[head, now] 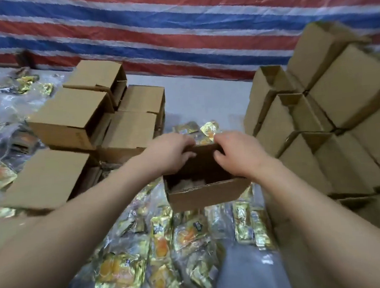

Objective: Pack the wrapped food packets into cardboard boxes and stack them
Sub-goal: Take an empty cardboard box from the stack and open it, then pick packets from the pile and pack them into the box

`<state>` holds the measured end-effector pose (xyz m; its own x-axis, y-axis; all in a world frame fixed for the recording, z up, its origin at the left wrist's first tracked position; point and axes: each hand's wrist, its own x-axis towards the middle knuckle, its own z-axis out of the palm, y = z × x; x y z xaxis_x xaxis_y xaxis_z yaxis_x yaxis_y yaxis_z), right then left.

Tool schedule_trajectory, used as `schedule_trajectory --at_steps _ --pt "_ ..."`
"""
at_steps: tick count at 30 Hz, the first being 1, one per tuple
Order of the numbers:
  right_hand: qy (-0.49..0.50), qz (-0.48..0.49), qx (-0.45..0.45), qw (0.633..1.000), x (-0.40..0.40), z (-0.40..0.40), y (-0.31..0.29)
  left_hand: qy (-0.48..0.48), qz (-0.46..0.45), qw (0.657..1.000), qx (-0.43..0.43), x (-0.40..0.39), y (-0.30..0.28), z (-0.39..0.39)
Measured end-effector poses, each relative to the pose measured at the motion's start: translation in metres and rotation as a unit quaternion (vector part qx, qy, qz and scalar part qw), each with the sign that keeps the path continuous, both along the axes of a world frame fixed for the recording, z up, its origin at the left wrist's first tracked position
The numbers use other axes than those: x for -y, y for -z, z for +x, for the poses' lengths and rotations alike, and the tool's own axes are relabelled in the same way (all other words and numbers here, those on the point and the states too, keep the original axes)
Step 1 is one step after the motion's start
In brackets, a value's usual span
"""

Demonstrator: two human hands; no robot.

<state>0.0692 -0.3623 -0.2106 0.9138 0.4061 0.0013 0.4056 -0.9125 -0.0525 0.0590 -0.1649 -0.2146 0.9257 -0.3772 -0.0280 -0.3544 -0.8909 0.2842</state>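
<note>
Open box [207,193], far flap under both hands' fingers [188,144]

A striped tarpaulin [176,32] in red, blue and white bands hangs across the whole back of the scene, its lower edge meeting the floor. The floor [204,102] is a flat pale grey surface, perhaps a sheet or mat, though the blur makes that hard to judge. Crinkled clear plastic sheeting [0,116] lies spread over it at the left. The light is soft and even, with only faint shadows.
</note>
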Motion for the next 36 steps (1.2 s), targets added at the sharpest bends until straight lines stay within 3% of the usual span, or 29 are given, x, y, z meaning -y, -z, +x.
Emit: schedule_trajectory --at_steps 6,11,16,19,21,23,24,26,28,30,32,34,36 --pt "0.088 0.014 -0.065 0.994 0.062 -0.053 0.076 0.034 -0.054 0.991 -0.119 0.052 0.082 -0.019" --pt "0.117 0.032 -0.117 0.986 0.069 -0.079 0.114 0.06 -0.049 0.986 -0.146 0.059 0.123 -0.039" --pt "0.109 0.028 -0.105 0.988 0.058 -0.089 0.137 0.036 -0.053 0.987 -0.148 0.048 0.15 -0.053" --pt "0.111 0.03 -0.119 0.986 0.058 -0.093 0.145 -0.033 -0.124 0.978 -0.166 0.046 0.161 -0.063" --pt "0.115 0.049 -0.117 0.985 0.065 -0.092 0.145 -0.139 -0.253 0.941 -0.179 0.045 0.164 -0.067" --pt "0.13 0.049 -0.115 0.984 0.075 -0.089 0.144 -0.204 -0.298 0.921 -0.145 0.041 0.171 -0.072" --pt "0.14 0.044 -0.111 0.983 0.08 -0.086 0.143 -0.205 -0.258 0.935 -0.13 0.037 0.178 -0.076" --pt "0.159 0.039 -0.094 0.982 0.089 -0.079 0.141 -0.139 -0.028 0.981 -0.135 0.026 0.201 -0.093" --pt "0.172 0.03 -0.08 0.981 0.094 -0.072 0.139 0.052 0.196 0.968 -0.15 0.02 0.223 -0.113" --pt "0.174 0.011 -0.071 0.982 0.097 -0.067 0.138 0.247 0.216 0.934 -0.142 0.023 0.236 -0.129" --pt "0.173 -0.004 -0.062 0.983 0.097 -0.064 0.137 0.369 0.227 0.89 -0.14 0.038 0.246 -0.139" --pt "0.171 -0.005 -0.06 0.983 0.097 -0.063 0.135 0.427 0.282 0.85 -0.124 0.052 0.252 -0.145" --pt "0.168 -0.002 -0.052 0.984 0.096 -0.063 0.133 0.415 0.315 0.845 -0.123 0.06 0.262 -0.147"
